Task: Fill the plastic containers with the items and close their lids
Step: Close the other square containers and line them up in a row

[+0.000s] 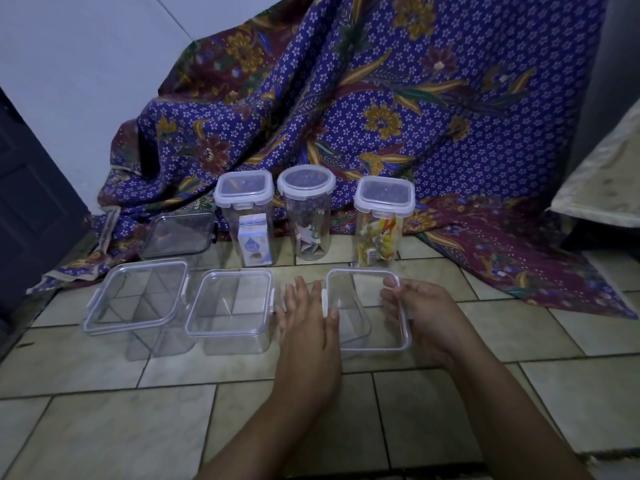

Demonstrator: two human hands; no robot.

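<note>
Three low clear plastic containers stand in a row on the tiled floor: left (pixel 145 263), middle (pixel 235 272) and right (pixel 363 271); all look empty, with clear lids on top. My left hand (pixel 308 320) lies against the right container's left side, thumb over its white latch. My right hand (pixel 420 313) grips its right rim. Behind stand three tall lidded jars: one (pixel 244 192) holds a small carton (pixel 252 242), a round one (pixel 306 183) holds folded packets, and one (pixel 384 197) holds yellow and orange items.
A dark-tinted container (pixel 180 233) lies at the back left on a purple batik cloth (pixel 381 98) draped behind the jars. A dark door (pixel 31 202) stands at the left. A pale mattress edge (pixel 602 188) is at the right.
</note>
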